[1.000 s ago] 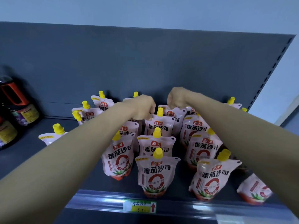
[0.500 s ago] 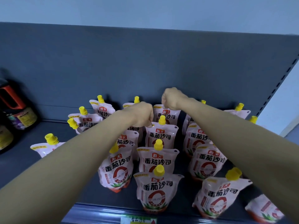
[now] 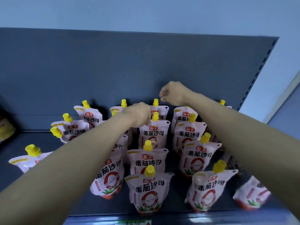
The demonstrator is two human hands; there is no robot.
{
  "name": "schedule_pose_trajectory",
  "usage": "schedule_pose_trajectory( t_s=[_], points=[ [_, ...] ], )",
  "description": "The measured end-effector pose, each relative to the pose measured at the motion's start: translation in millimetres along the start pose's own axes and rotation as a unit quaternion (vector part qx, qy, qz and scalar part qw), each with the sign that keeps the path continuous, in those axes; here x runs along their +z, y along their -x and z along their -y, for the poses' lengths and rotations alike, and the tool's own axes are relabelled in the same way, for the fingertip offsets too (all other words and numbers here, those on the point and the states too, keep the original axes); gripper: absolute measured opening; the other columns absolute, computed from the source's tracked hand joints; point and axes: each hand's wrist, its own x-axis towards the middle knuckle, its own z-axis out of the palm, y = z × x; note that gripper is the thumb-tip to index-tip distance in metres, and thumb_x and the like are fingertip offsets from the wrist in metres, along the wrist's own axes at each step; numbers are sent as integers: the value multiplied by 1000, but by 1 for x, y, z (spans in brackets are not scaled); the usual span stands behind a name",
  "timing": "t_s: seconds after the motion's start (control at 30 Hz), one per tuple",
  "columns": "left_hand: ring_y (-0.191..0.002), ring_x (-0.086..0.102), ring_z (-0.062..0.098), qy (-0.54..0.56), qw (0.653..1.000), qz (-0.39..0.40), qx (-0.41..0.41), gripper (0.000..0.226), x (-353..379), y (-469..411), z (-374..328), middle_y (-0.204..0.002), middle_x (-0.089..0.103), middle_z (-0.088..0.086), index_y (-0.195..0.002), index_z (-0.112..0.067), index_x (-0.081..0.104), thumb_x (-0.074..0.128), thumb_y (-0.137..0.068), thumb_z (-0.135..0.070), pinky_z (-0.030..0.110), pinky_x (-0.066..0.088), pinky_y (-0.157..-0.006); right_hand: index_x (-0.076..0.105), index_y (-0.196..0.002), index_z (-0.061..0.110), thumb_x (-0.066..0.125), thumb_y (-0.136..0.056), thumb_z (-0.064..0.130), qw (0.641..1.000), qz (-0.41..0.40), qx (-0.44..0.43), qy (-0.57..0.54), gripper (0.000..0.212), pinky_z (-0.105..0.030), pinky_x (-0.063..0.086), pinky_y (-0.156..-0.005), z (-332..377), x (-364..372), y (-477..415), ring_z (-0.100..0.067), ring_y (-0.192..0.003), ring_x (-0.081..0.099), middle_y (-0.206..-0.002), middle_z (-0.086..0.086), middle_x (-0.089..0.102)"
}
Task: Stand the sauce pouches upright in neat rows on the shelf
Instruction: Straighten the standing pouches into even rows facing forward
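Yellow caps, white-and-red bodies: the sauce pouches [image 3: 148, 192] stand on the dark grey shelf [image 3: 32, 142], most of them upright in three rough files running front to back.
Left hand [image 3: 138, 114]: curled into a fist against the top left corner of the second pouch from the back [image 3: 153, 135] in the middle file, just beside its cap. The fingertips face away from the camera, so whether they pinch the pouch's edge cannot be told.
Right hand [image 3: 172, 93]: raised over the back of the middle file with its fingers curled tight, holding nothing that shows. One fingertip hangs just beside the cap of the rearmost pouch [image 3: 159, 109], narrowly apart from it.
Hidden: the left forearm covers much of the left file. The right forearm crosses the pouches behind the right file.
Strays: a tilted pouch [image 3: 251, 194] at lower right is blurred, its top under the right forearm. A leaning pouch [image 3: 24, 161] at far left is partly behind the left forearm.
Cut off: dark bottles [image 3: 6, 127] at the left edge and a price label [image 3: 134, 222] at the bottom edge, both too blurred to read.
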Motion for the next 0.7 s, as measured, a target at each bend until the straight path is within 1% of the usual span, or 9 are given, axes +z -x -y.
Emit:
schedule_pose_trajectory(
  t_s=[0.07,0.13,0.23,0.3,0.37,0.43,0.5,0.6,0.7],
  points=[
    [-78,53,46,-6,1000,5,-1,45,0,-2,2,-58,42,14,-47,-14,41,67,-83,-24,38,47,-70,70,-108,5,57,-90,14,1000,-8,3,-4,24,-35,49,-96,-3,-3,8,-27,-110,61,-114,-10,69],
    [-64,40,33,-9,1000,14,4,50,2,-2,6,-54,31,4,-45,-14,35,67,-83,-23,34,40,-64,71,-108,6,57,-90,14,1000,-15,10,-3,24,-33,49,-95,-7,-5,15,-26,-110,61,-114,-9,69],
    [-63,34,26,-11,1000,23,18,51,4,0,14,-55,29,4,-46,-13,31,67,-82,-22,31,34,-62,70,-110,11,61,-89,25,999,7,38,13,27,-31,48,-90,-14,-10,23,-25,-109,60,-116,-7,68],
    [-63,33,26,-13,999,22,25,51,6,2,18,-55,29,4,-47,-14,31,66,-83,-22,30,33,-61,69,-110,13,66,-84,41,996,55,70,30,38,-33,48,-92,-21,-16,29,-25,-108,60,-114,-5,67],
    [-63,35,26,-17,999,17,32,51,7,4,19,-56,31,4,-48,-15,30,66,-83,-23,31,32,-61,68,-111,14,70,-78,47,986,118,98,58,47,-39,47,-97,-26,-22,35,-26,-108,60,-114,-3,66],
    [-63,38,26,-24,999,13,32,50,8,6,20,-58,34,4,-48,-14,32,66,-82,-25,32,34,-62,66,-115,14,73,-77,40,972,179,121,89,46,-39,48,-96,-32,-25,41,-26,-107,60,-117,-3,65],
    [-64,40,27,-29,999,13,34,47,9,7,20,-60,37,5,-49,-14,34,66,-82,-23,33,36,-62,65,-118,14,74,-78,30,962,211,140,101,44,-32,49,-85,-39,-21,48,-24,-96,61,-110,-6,67],
    [-69,46,30,-24,999,11,42,36,7,11,19,-70,47,11,-56,-10,43,65,-83,-20,38,45,-69,63,-120,9,73,-81,26,964,194,145,111,44,-31,48,-80,-46,-8,57,-26,-88,58,-94,-7,62],
    [-86,60,33,7,999,-16,43,15,1,16,19,-83,64,10,-73,-5,61,65,-82,-16,38,49,-80,59,-125,5,71,-83,23,968,166,145,122,47,-33,48,-86,-47,-3,66,-29,-96,57,-103,-8,61]
  ],
)
